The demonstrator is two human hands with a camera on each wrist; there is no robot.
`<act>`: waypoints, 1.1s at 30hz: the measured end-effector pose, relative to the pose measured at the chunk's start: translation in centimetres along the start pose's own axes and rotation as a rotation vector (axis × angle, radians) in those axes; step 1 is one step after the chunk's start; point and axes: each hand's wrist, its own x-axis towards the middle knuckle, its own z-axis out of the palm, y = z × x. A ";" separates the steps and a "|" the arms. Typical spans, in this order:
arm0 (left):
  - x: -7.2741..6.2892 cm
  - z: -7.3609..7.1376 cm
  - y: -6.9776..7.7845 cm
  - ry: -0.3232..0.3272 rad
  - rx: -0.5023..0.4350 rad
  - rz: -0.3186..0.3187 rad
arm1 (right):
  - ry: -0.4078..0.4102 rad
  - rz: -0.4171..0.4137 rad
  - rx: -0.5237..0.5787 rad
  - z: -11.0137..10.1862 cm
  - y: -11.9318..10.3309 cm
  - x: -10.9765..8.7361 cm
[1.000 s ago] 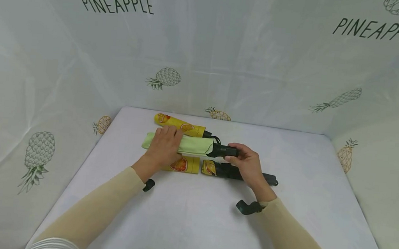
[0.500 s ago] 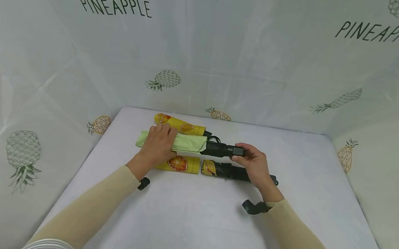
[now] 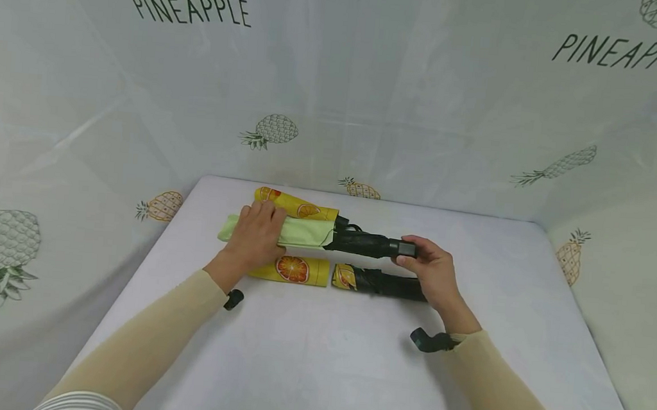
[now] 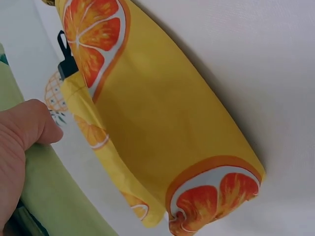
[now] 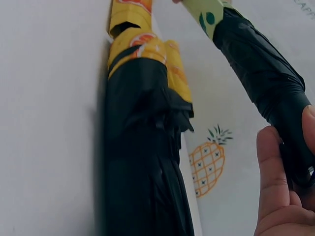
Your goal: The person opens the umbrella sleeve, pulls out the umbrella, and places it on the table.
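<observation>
My left hand (image 3: 256, 235) grips a light green umbrella sleeve (image 3: 305, 233), held level above the table. Out of the sleeve's right end sticks a folded black umbrella (image 3: 360, 243), its far part hidden inside. With thumb and fingers my right hand (image 3: 433, 271) pinches the umbrella's handle end. In the left wrist view, the thumb lies along the green cloth (image 4: 69, 201). The right wrist view shows the umbrella's dark wrapped canopy (image 5: 261, 59) between the green edge and my right fingers.
A yellow sleeve with orange slices (image 3: 300, 271) lies nearer me. To its right is another folded black umbrella (image 3: 383, 283) with a yellow patterned end. Behind the hands lies a yellow covered umbrella (image 3: 316, 212) with a black strap. White patterned sheeting (image 3: 428, 110) surrounds the white table (image 3: 316, 358).
My right hand has moved right with the umbrella handle, and my left hand slightly left with the sleeve. More of the black canopy shows outside the green sleeve.
</observation>
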 end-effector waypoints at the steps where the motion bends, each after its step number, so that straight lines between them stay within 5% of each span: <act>1: 0.0 0.1 -0.1 -0.001 0.000 -0.001 | 0.002 0.003 0.001 -0.2 0.0 0.0; 21: 0.2 0.2 -1.1 -0.045 0.015 -0.040 | 0.030 -0.005 0.125 -4.6 0.3 -0.7; 33: 0.6 1.2 -2.0 -0.068 0.019 -0.030 | 0.070 0.058 0.040 -8.2 0.3 -1.3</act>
